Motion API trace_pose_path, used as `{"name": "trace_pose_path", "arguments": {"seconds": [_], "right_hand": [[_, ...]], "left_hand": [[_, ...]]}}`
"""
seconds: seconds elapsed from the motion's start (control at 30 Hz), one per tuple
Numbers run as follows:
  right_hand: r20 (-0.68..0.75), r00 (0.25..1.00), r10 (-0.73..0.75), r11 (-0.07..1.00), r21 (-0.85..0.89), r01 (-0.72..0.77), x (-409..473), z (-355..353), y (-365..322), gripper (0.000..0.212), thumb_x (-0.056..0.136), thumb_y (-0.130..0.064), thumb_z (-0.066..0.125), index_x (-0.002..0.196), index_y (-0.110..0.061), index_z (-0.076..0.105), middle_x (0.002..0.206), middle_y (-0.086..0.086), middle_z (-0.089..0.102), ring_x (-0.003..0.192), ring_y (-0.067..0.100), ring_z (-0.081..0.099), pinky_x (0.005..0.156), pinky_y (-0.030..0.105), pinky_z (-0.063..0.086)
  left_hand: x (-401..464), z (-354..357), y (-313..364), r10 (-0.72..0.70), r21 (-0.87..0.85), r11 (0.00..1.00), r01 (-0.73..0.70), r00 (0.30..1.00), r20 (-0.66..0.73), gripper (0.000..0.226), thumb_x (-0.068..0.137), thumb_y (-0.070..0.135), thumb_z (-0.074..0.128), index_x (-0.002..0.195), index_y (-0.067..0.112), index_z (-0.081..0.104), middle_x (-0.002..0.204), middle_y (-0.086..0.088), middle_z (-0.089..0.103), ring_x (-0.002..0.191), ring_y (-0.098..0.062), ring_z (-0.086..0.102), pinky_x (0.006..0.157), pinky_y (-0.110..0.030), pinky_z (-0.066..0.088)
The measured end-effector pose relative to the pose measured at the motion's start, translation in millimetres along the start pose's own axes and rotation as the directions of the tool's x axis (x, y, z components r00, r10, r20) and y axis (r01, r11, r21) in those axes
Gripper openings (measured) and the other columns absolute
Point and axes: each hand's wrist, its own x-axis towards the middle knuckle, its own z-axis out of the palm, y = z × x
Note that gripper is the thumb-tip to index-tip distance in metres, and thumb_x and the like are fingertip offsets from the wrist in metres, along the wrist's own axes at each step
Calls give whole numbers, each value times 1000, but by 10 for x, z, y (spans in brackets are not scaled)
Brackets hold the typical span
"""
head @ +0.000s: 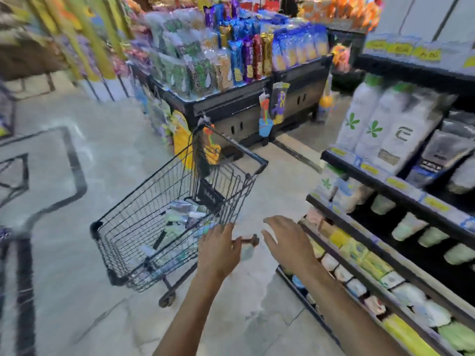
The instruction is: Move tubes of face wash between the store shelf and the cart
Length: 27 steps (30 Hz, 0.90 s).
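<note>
Two bare forearms reach up from the bottom edge of the frame toward its centre. At lower centre, the left hand (221,249) is held palm down with its fingers (223,231) straight and slightly spread, their tips at the near rim of the cart; it holds nothing. Just right of it, the right hand (286,242) is also palm down with fingers loosely spread, hovering over the floor beside the lowest shelf, and it holds nothing either.

A black wire shopping cart (144,201) stands left of centre on a pale tiled floor (77,291). Inside its basket lies a loose pile of face wash tubes (185,214), mostly white and pale green; motion blur hides their labels.

Along the right side of the frame runs the store shelf (401,187), dark with yellow price tags on its edges. Its upper tier holds tall white tubes (374,124) with green leaf marks, standing cap down. The tiers below carry more tubes and small boxes in white, yellow and green.

At upper centre, a black display stand (231,104) is stacked with snack packets in blue, purple, red and gold. Much of the picture's edge is blurred.
</note>
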Motion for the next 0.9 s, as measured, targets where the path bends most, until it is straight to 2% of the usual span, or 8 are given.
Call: {"name": "trace_pose_path", "arguments": {"seconds": [0.1,0.23,0.37,0.5,0.67,0.9], "right_hand": [[83,995,-51,998,29,49,296,332,-550,40,104,-39,52,138,-19,62,138,2,63,130,24,55,110,38,43],[163,982,-93,995,60,85,591,723,-1140,35,103,-38,56,134,-24,64,132,1,65,125,26,57,104,41,46],[287,955,-81,995,83,59,822,1026,-1447,37,103,-45,49,134,-28,60,135,-6,60,125,22,55,100,45,50],[355,928,-115,993,70,97,1049,1294,-1514,39,105,-39,51,137,-21,60,136,-2,61,127,21,53,104,39,46],[443,890,-108,994,50,95,1504,1618,-1370,43,106,-40,48,143,-20,58,143,-2,59,134,19,49,110,35,38],[556,827,-80,997,32,74,2477,1945,-1252,38,105,-40,50,138,-24,59,135,-2,62,123,21,56,89,32,43]], "left_hand": [[-152,-186,-655,-110,-18,994,109,994,-24,45,103,40,49,143,22,49,134,-8,60,120,-34,59,97,-46,47],[-266,-271,-1406,-239,-68,970,234,969,-68,44,99,42,54,135,17,57,125,-10,66,113,-36,62,90,-44,50],[-254,-261,-1920,-338,-94,939,332,939,-59,44,101,48,49,133,19,56,124,-7,65,111,-34,62,90,-45,51],[-32,-204,-2199,-386,-137,916,377,922,-43,47,102,46,51,139,18,54,132,-7,64,117,-32,61,94,-47,52],[521,-113,-2396,-427,-146,894,423,904,7,46,103,44,51,140,17,53,133,-10,62,119,-34,59,95,-47,48],[1327,-12,-2607,-477,-144,864,483,875,79,42,102,41,53,136,16,56,124,-11,65,111,-34,61,88,-43,50]]}}
